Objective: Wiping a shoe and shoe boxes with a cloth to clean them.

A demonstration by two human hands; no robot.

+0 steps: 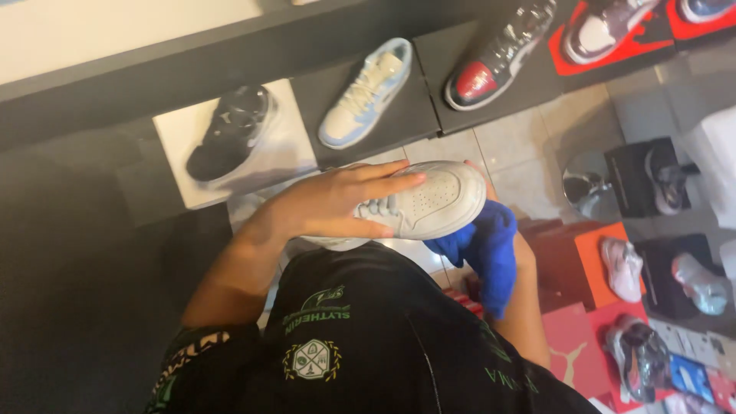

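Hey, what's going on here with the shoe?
A person holds a pale grey sneaker across the top with the left hand. The right hand sits under its toe, mostly hidden by a blue cloth pressed against the shoe. Other sneakers sit on boxes around them, including a light blue and white sneaker just beyond.

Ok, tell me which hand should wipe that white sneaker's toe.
Right, probably. The right hand holds the blue cloth bunched just under the toe of the white sneaker, while the left hand is clamped over its laces, steadying it.
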